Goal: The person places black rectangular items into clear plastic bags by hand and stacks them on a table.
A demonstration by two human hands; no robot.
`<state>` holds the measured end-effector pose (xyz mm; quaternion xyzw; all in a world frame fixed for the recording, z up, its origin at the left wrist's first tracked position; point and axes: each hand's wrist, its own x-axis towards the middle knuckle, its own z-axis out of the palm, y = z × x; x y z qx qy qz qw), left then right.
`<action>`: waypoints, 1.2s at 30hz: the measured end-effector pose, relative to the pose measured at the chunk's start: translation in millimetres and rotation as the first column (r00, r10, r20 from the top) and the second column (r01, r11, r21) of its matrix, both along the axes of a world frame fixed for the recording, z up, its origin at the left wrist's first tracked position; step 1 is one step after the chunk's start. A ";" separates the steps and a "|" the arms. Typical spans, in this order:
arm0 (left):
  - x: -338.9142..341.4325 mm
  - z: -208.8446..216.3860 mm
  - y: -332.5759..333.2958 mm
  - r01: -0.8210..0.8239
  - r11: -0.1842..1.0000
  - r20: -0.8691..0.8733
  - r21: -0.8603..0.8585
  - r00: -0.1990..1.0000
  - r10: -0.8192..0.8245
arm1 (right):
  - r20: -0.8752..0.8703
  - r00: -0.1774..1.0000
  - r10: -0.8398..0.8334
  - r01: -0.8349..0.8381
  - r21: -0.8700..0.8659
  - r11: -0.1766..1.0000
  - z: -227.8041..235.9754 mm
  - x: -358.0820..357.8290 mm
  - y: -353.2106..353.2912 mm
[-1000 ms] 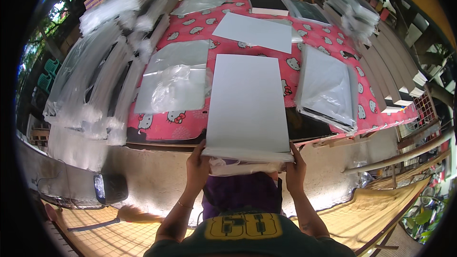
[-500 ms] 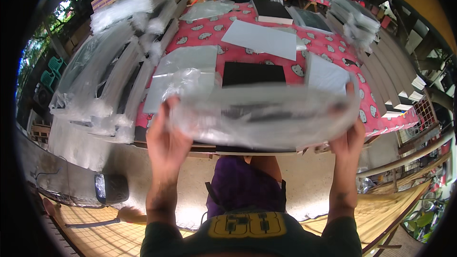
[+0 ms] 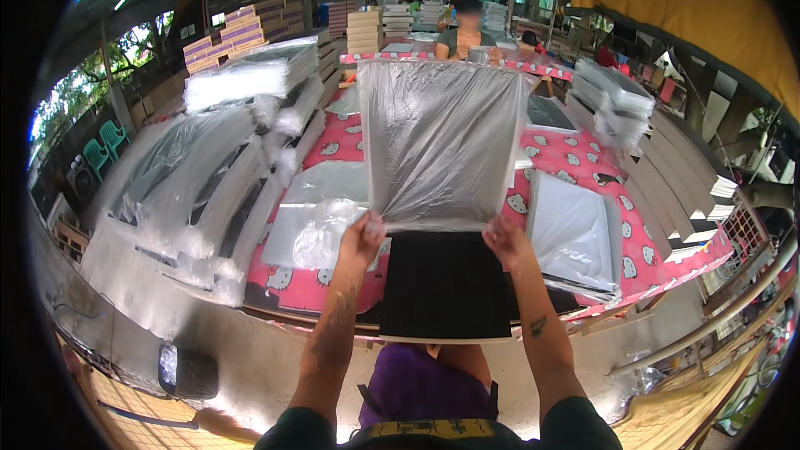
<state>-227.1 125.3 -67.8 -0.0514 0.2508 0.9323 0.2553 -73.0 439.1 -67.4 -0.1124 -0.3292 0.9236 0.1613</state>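
Between my two hands is a flat rectangular panel in clear, wrinkled plastic (image 3: 446,142), tilted up with its far edge high over the table. My left hand (image 3: 363,239) pinches its near left corner. At the near right corner, my right hand (image 3: 505,242) grips it the same way. Grey shows through the film; what is inside cannot be made out clearly. Below the panel, a black board (image 3: 447,287) with a pale front edge lies at the table's near edge. Clear plastic sleeves (image 3: 321,229) lie left of my left hand. A white sheet in plastic (image 3: 572,229) lies to the right.
Plastic-wrapped stacks (image 3: 187,175) crowd the left side of the pink patterned table (image 3: 333,142). Long pale stacks (image 3: 675,162) line the right, beside a wrapped pile (image 3: 612,100). Another person (image 3: 467,37) is at a farther table. A dark bin (image 3: 190,369) stands on the floor.
The plastic-wrapped panel has swung from nearly edge-on and close to me to tilted up, its broad face showing. My hands have moved closer together. The view has tipped upward.
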 end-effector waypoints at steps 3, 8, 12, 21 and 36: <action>15.9 -27.7 -14.8 -0.044 0.915 -0.280 -0.401 0.957 -0.076 | 0.154 0.988 0.029 -0.062 0.213 0.975 -26.7 13.5 4.0; 24.1 -26.0 9.0 -0.743 0.470 -0.869 -0.476 0.479 -0.123 | -0.004 0.870 -0.493 0.209 0.909 0.362 -13.3 14.5 -28.3; 66.1 41.8 63.7 -0.197 0.800 -0.622 -0.567 0.739 -0.259 | -0.011 0.932 -0.362 0.346 0.319 0.882 46.3 69.5 -17.6; 125.8 44.2 161.7 0.170 0.663 -0.458 -0.729 0.599 -0.657 | 0.065 0.763 -0.643 0.616 0.226 0.754 8.3 202.8 129.8; -6.3 16.3 -101.8 -0.848 -0.235 -0.481 -0.475 0.474 -0.738 | -0.219 0.673 -0.707 0.288 0.957 -0.022 33.2 163.1 21.4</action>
